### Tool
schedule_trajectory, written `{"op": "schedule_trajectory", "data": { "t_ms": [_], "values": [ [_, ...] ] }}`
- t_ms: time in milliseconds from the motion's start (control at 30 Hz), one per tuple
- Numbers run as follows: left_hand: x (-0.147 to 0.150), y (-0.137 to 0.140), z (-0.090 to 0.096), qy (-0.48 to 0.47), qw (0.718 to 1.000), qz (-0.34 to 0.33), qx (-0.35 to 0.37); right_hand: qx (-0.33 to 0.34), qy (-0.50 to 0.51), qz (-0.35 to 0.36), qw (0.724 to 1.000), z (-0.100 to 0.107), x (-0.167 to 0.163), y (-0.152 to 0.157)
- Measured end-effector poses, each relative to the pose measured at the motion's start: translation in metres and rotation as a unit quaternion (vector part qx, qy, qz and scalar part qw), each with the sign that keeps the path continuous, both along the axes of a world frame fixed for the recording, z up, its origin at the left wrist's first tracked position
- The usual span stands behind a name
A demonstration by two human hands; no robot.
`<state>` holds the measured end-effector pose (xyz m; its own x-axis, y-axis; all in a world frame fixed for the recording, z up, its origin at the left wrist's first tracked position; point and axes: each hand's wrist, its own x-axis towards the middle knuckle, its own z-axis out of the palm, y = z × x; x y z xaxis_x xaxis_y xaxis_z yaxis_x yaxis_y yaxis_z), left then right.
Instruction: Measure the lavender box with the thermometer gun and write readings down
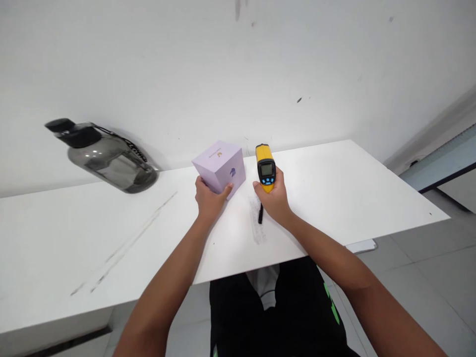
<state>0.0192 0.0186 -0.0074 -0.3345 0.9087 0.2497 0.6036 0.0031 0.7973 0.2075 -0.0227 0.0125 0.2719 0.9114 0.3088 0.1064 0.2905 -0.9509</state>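
Observation:
My left hand (pixel 211 198) is closed round the lower near side of a pale purple box (pixel 221 166), its thumb on the face with a small dark printed mark. In my right hand (pixel 274 196) is a yellow and black infrared thermometer (pixel 265 166), gripped by its handle, with a grey screen and blue buttons toward me. The handle is mostly hidden by my fingers. Just below that hand, a black pen (pixel 261 214) lies on the table, its upper end covered. Beside it is a faint patch of writing (pixel 257 229) on the white surface.
A grey see-through bottle (pixel 111 156) with a black cap and strap stands by the wall at the left. The white table (pixel 334 198) runs along the wall (pixel 223 74). Its front edge is close to my lap, and tiled floor shows at the right.

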Motion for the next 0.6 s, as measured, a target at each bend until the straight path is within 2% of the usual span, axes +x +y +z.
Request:
{"op": "schedule_trajectory", "data": {
  "t_ms": [133,200,267,367,433,467,533,600],
  "values": [
    [0.000,0.003,-0.005,-0.010,1.000,-0.013,0.008,0.002,0.005,0.009,1.000,-0.001,0.000,0.000],
    [-0.001,0.004,-0.008,0.012,0.999,-0.006,0.042,0.000,0.012,0.013,1.000,-0.002,0.001,0.001],
    [-0.002,0.003,-0.009,0.064,0.990,0.006,0.122,-0.001,0.016,0.019,1.000,-0.003,0.001,0.001],
    [-0.001,-0.005,-0.007,0.134,0.951,-0.007,0.278,0.011,0.016,0.041,0.999,-0.005,0.000,0.001],
    [0.002,-0.016,-0.004,0.149,0.927,-0.078,0.335,0.037,0.003,0.068,0.997,-0.006,-0.001,0.000],
    [0.005,-0.022,-0.001,0.149,0.920,-0.134,0.337,0.055,-0.012,0.084,0.995,-0.006,-0.001,-0.001],
    [0.012,-0.034,0.003,0.137,0.913,-0.243,0.299,0.095,-0.058,0.109,0.988,-0.007,-0.002,-0.002],
    [0.020,-0.044,0.006,0.117,0.919,-0.300,0.226,0.118,-0.135,0.122,0.976,-0.008,-0.004,-0.002]
  ]
}}
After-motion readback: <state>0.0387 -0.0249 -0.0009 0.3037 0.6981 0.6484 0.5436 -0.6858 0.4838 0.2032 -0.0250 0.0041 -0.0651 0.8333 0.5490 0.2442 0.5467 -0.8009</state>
